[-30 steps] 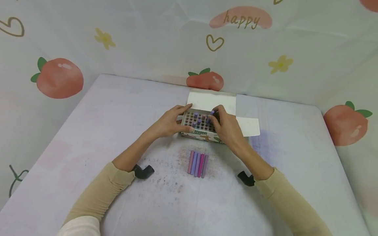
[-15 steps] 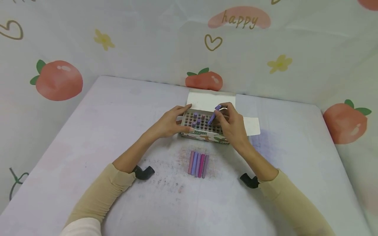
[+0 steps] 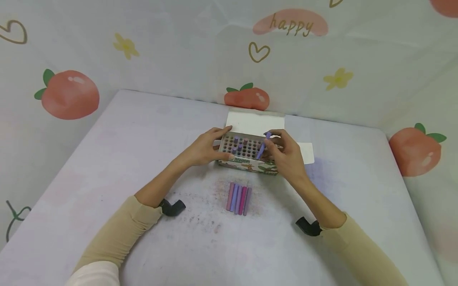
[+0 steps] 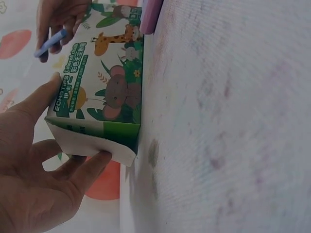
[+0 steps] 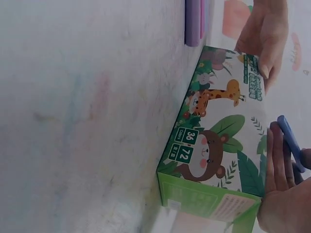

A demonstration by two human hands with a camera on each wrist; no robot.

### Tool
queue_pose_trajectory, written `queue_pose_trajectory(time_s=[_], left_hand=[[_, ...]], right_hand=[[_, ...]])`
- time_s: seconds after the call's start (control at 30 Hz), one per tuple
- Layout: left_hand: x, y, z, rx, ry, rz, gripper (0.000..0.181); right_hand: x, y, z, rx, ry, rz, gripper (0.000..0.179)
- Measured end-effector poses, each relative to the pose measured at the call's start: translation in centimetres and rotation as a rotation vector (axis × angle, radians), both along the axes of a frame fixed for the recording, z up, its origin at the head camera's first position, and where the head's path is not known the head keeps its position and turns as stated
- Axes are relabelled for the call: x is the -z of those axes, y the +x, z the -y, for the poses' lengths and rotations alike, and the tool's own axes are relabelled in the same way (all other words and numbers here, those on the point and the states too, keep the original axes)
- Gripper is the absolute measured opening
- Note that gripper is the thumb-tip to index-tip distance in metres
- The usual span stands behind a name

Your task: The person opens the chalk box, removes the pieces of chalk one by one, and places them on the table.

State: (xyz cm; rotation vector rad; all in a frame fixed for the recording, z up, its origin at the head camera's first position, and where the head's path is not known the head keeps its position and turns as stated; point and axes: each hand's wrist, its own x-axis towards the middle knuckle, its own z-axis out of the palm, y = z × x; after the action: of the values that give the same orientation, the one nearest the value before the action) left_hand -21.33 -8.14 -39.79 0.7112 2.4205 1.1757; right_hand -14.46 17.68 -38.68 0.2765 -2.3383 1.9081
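Violet chalk stick (image 3: 261, 150): slanted over the front right of the open box (image 3: 247, 166), lower end near the front rim; contact cannot be told. Right hand (image 3: 288, 154) pinches its upper part. Left hand (image 3: 204, 149) grips the box's left end. Five sticks (image 3: 238, 200) lie side by side in front, on the table (image 3: 186, 254). Risk, judged: loose pinch drops the stick; rim knock snaps it, chalk likely being brittle.

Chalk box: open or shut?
Open: the chalk box has its white lid folded back, exposing rows of holes inside.
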Motion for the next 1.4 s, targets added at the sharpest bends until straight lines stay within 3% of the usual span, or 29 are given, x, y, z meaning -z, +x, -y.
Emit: queue_pose_trajectory(time_s=[0.3,0.57,0.77,1.1,1.4], left_hand=[[0.1,-0.1,0.1,0.002,0.006,-0.005,0.092],[0.0,-0.1,-0.1,0.023,-0.002,-0.016,0.091],[-0.1,0.0,-0.1,0.020,-0.004,-0.020,0.092],[0.0,0.1,-0.2,0.014,-0.016,-0.031,0.092],[-0.1,0.0,-0.1,0.015,-0.013,-0.024,0.091]], right_hand=[[-0.1,1.4,-0.5,-0.037,-0.060,0.064,0.033],[0.4,3.1,-1.2,-0.064,-0.034,0.196,0.038],[0.7,4.0,-1.5,-0.092,0.015,0.193,0.036],[1.7,5.0,-1.5,-0.127,0.044,0.252,0.035],[2.8,5.6,-1.0,-0.150,0.037,0.371,0.036]])
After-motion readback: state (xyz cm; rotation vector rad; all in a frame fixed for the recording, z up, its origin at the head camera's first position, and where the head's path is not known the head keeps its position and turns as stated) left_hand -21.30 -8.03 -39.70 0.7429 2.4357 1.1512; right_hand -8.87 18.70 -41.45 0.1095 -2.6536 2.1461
